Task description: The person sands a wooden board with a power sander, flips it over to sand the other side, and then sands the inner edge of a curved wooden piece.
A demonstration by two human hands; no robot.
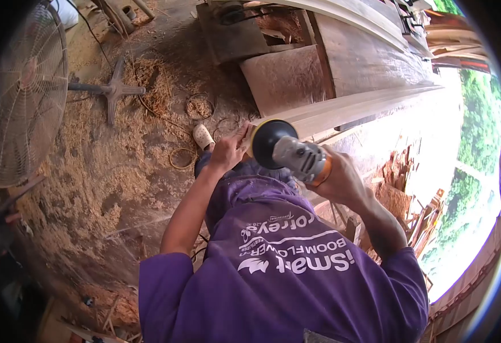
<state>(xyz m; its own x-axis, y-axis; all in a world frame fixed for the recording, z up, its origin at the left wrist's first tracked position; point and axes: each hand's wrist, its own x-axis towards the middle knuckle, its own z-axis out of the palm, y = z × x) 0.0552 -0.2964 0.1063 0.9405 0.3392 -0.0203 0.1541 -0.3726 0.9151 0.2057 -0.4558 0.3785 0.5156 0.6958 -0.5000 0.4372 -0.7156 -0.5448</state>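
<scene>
An angle grinder with a round black sanding pad (272,143) is gripped in my right hand (344,178), which wraps round its orange and grey body (300,159). The pad, yellow at its edge, overlaps the near end of a long pale wooden board (347,110). My left hand (229,153) is at that same end, left of the pad, fingers closed on the wood. Part of the board's end is hidden behind the pad.
A large standing fan (24,80) is at the left, its cross-shaped base (116,91) on a floor strewn with sawdust (102,171). A cable (159,117) runs across the floor. Wood scraps (427,220) lie at the right. A workbench (287,77) stands ahead.
</scene>
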